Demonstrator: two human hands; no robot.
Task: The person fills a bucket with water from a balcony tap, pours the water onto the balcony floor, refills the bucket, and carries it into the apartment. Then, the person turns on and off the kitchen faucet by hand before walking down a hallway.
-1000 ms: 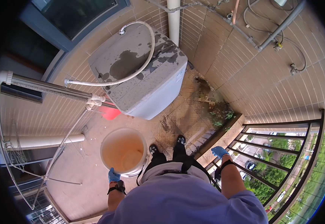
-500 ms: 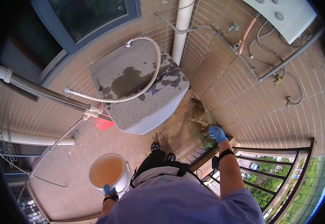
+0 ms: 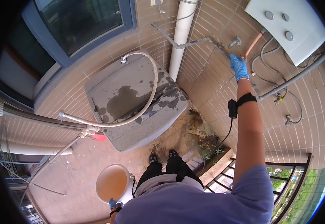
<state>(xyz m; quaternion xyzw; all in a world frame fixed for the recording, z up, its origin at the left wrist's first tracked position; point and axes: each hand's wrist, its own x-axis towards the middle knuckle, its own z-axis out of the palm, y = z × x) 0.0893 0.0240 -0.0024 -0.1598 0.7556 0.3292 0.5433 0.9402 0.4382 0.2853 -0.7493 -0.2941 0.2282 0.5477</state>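
My left hand (image 3: 114,204), in a blue glove, is closed on the near rim of a white bucket (image 3: 125,193). Murky orange-brown water (image 3: 112,183) fills much of it. Stretched up along the tiled wall, my right hand (image 3: 239,67), also gloved in blue, has its fingers extended and holds nothing. Just above its fingertips is a metal tap (image 3: 235,42) on the wall. A copper-coloured pipe (image 3: 253,45) runs down close beside the hand, and a grey pipe (image 3: 214,41) passes behind its fingers.
A top-loading washing machine (image 3: 132,100) with a wet, stained lid stands ahead, a white hose (image 3: 155,80) curving over it. A white water heater (image 3: 287,31) hangs at upper right. Metal railings (image 3: 281,175) line the right side; plants (image 3: 217,151) grow by the wall base.
My right hand has risen from low by the plants and railing to the wall near the tap. My left hand remains at the bucket rim. The view has shifted slightly.
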